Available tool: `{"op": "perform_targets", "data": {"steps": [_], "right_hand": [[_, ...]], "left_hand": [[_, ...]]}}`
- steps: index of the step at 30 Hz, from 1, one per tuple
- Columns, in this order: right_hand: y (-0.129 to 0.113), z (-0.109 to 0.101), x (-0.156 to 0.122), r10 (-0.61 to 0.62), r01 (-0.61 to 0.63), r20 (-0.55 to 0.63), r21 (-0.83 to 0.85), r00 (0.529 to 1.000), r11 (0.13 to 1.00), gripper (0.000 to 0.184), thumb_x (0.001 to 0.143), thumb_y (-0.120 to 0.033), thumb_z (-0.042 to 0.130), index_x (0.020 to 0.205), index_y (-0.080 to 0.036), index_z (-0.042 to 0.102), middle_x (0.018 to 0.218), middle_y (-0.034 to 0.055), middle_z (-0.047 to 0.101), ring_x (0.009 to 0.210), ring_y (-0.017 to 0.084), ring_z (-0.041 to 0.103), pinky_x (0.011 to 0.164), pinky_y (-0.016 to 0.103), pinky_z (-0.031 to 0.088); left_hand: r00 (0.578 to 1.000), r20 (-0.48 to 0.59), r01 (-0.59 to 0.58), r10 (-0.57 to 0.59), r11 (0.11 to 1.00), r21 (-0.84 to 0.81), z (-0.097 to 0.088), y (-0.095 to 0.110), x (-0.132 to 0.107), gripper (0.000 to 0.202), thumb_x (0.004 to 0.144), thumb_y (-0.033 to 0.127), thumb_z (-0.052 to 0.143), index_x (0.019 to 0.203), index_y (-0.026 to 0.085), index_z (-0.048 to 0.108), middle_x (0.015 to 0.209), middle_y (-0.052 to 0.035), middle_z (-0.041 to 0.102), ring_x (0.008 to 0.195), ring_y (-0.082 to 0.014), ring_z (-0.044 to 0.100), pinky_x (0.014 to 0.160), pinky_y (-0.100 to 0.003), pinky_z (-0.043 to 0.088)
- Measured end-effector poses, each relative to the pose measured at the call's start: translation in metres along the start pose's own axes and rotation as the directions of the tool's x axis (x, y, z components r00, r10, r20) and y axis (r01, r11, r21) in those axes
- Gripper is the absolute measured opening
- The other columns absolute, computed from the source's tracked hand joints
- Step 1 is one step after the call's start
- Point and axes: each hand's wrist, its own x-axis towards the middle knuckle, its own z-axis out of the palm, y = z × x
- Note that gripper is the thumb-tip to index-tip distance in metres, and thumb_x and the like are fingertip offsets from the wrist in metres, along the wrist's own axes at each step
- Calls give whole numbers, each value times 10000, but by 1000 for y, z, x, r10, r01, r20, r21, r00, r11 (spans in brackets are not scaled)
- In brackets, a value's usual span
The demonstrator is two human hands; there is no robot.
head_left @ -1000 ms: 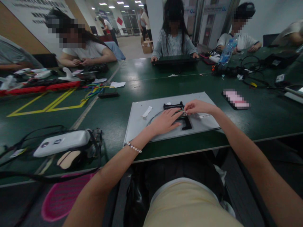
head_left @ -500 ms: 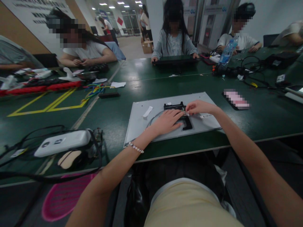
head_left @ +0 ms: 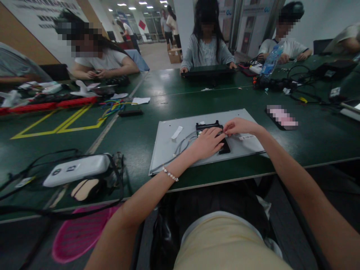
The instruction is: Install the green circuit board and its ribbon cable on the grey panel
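Note:
A grey flat panel (head_left: 168, 150) lies on the green table in front of me. Fixed near its middle is a black bracket (head_left: 224, 146) with a small circuit board under my fingers, mostly hidden. My left hand (head_left: 208, 143) rests over the bracket, fingers stretched out towards the right. Beside its fingertips, my right hand (head_left: 235, 126) is pinched closed at the bracket's right side; what it pinches is too small to make out. Grey cables (head_left: 184, 144) run from under my left hand to the panel's lower left edge. A white strip (head_left: 177, 133) lies on the panel.
To the left are a white power strip (head_left: 77, 170), a computer mouse (head_left: 86, 188) and black cables. A pink basket (head_left: 80, 232) sits below the table edge. A phone (head_left: 281, 117) lies to the right. Across the table, a person holds a black panel (head_left: 209, 73); a bottle (head_left: 271, 62) stands nearby.
My left hand has shifted slightly right across the bracket, showing more of the grey cables. The right hand stays pinched at nearly the same spot.

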Motion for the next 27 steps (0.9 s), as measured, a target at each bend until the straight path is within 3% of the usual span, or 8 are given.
{"op": "perform_targets", "data": {"steps": [19, 23, 27], "right_hand": [[0, 3, 0, -37, 24, -70, -184, 997, 983, 182, 674, -240, 618, 820, -188, 713, 752, 14, 704, 735, 177, 638, 728, 286, 472], [4, 6, 6, -90, 32, -210, -264, 974, 964, 170, 727, -247, 586, 815, -174, 713, 776, 38, 702, 746, 187, 632, 739, 297, 461], [-1, 10, 19, -181, 67, -367, -303, 912, 951, 203, 794, -248, 555, 907, -169, 704, 926, 69, 699, 807, 192, 629, 786, 311, 460]], "left_hand": [[1000, 16, 15, -15, 999, 32, 0, 4, 2, 325, 976, 302, 327, 1229, 170, 481, 1304, -131, 483, 1173, -248, 470, 970, -399, 347], [1000, 7, 11, -11, 999, 47, 1, 4, 0, 321, 974, 298, 333, 1235, 179, 476, 1312, -124, 479, 1169, -248, 477, 965, -393, 349], [1000, 0, 12, -12, 998, 59, 2, 4, -1, 313, 970, 297, 345, 1220, 178, 489, 1323, -126, 471, 1164, -248, 479, 958, -391, 351]]}}
